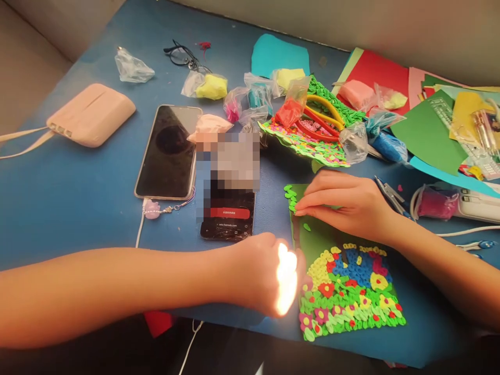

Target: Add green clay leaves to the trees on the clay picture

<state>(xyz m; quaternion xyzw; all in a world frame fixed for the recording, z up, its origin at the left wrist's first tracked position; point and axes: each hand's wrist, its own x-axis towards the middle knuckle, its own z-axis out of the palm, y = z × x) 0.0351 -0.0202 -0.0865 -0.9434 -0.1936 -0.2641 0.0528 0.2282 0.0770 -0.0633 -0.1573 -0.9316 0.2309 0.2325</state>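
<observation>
A green card [326, 232] lies on the blue table, its lower half covered with small clay flowers and leaves [351, 297] in yellow, red, blue, purple and green. My right hand [344, 203] reaches over the card's top part, fingertips pinched together on a green clay leaf at the upper left corner. More green leaves [289, 191] form a short cluster there, and a single leaf [307, 227] lies below them. Closed like a fist, my left hand [269, 276] rests by the card's left edge under bright glare. Its fingertips and anything in them are hidden.
Two phones [167, 151] [226, 229] lie left of the card, near a pink power bank [91, 114]. Behind are bagged clay [213, 86], a decorated piece holding scissors [324, 117], glasses [179, 54] and coloured paper [425, 130]. A stapler-like tool [392, 195] lies by my right wrist.
</observation>
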